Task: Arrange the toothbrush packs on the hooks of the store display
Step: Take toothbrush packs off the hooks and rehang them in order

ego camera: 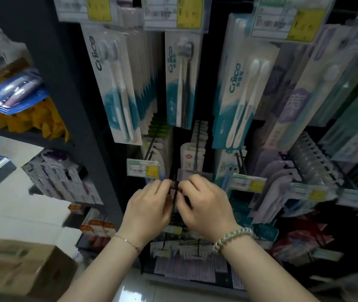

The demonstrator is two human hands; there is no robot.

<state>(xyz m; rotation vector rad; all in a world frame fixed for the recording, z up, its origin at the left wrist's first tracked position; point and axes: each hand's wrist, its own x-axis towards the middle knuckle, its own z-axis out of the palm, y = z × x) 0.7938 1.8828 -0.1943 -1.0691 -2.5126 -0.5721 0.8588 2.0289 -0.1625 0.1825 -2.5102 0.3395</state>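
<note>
Pinching the thin black hook (174, 198) from both sides, left grip (149, 205) and right grip (204, 203) curled tight on the wire, with no pack visibly in either and packs (119, 83) hanging in rows just above, so could easily pop the hook out or knock the nearby tag (143, 168) if yanked sideways, tbh.

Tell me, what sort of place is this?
Most likely a shop aisle: toothbrush packs hang in rows, price tags sit above them, and a box stands nearby. The left hand and right hand pinch a hook.
</note>
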